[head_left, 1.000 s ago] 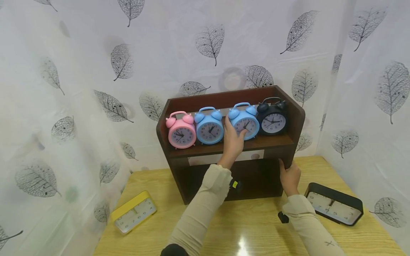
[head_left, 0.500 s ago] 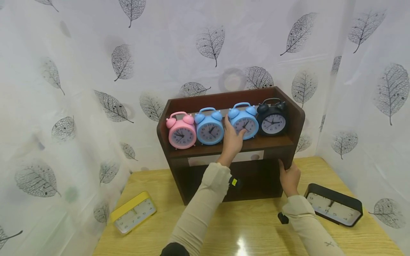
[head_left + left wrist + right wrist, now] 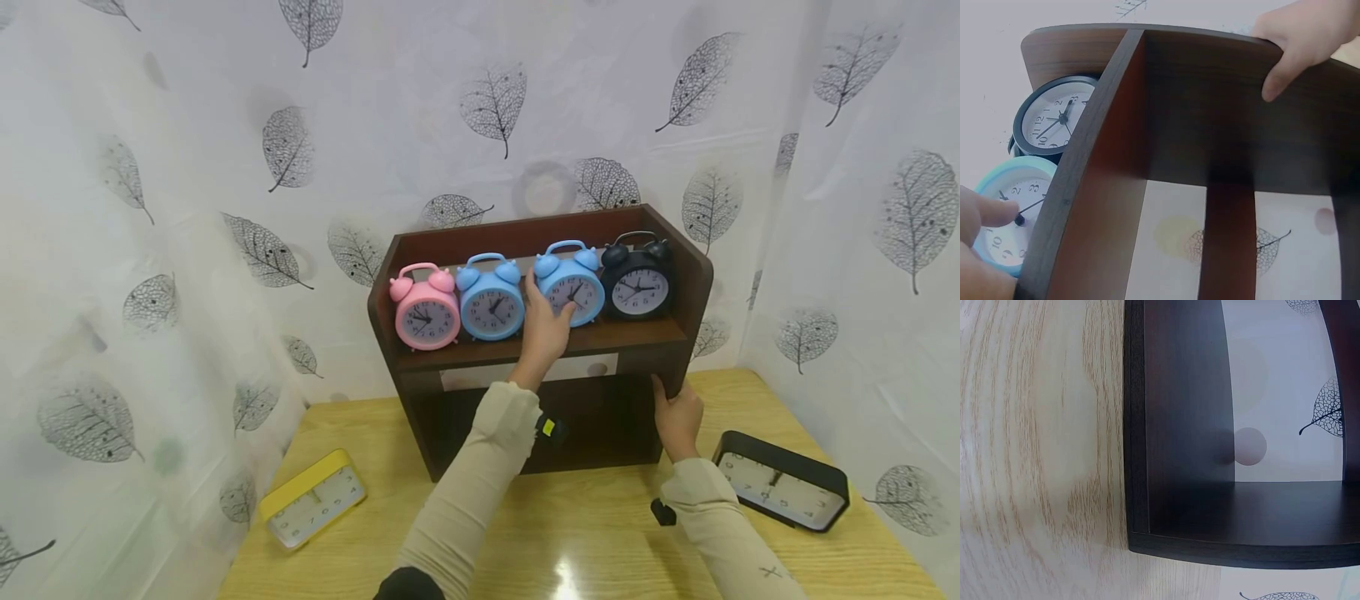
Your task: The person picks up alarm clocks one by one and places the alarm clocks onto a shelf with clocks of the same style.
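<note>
A blue twin-bell alarm clock (image 3: 572, 283) stands on the upper board of a dark brown shelf (image 3: 540, 354), just left of a black alarm clock (image 3: 639, 287). My left hand (image 3: 546, 329) grips this blue clock, fingers along its left side and thumb over the dial. In the left wrist view the thumb (image 3: 997, 211) lies across the clock face. To the left stand a second blue alarm clock (image 3: 492, 310) and a pink one (image 3: 427, 321). My right hand (image 3: 678, 421) grips the shelf's right side panel, thumb on the inner face; the right wrist view shows no hand.
On the wooden table (image 3: 592, 533), a yellow rectangular clock (image 3: 315, 498) lies at left and a black rectangular clock (image 3: 783, 483) at right. A small black object (image 3: 663, 512) is beside the right sleeve. A leaf-patterned curtain (image 3: 405, 108) hangs close behind.
The held blue clock has shifted very slightly left, away from the black one. Both hands keep their grips, and the other clocks stay where they were.
</note>
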A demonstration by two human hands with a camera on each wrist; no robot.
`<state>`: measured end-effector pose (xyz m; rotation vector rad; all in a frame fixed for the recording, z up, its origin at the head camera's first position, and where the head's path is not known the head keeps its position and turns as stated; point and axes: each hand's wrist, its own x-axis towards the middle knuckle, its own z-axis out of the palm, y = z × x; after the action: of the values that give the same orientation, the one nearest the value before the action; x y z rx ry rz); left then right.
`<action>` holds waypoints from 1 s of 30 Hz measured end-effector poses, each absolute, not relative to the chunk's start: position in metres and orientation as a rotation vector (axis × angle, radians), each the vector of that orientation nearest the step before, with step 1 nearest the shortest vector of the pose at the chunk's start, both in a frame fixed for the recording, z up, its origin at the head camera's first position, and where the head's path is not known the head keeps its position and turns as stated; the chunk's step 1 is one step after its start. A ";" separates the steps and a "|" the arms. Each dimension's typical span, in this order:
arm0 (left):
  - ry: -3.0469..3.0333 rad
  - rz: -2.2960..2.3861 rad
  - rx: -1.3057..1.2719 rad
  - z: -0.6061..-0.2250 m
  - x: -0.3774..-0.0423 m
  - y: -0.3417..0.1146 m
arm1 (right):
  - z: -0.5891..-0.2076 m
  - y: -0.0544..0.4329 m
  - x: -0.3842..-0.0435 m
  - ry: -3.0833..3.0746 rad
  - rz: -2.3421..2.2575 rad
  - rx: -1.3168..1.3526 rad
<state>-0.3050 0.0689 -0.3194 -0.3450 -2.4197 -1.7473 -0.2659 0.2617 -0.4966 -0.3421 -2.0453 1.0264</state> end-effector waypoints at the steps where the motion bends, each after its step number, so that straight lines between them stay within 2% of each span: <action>1: -2.415 -1.747 -0.347 -0.319 -0.304 0.069 | -0.497 0.262 -0.266 -2.047 1.030 -0.343; 16: -2.413 -1.674 -0.393 -0.323 -0.292 0.067 | -0.498 0.262 -0.267 -2.060 1.034 -0.362; 30: -2.434 -1.590 -0.450 -0.328 -0.266 0.062 | -0.496 0.261 -0.266 -2.059 1.038 -0.363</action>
<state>-0.2657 0.0617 -0.3283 -0.4501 -2.4340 -1.5898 -0.2664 0.2614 -0.4961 -0.3631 -2.0592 1.0377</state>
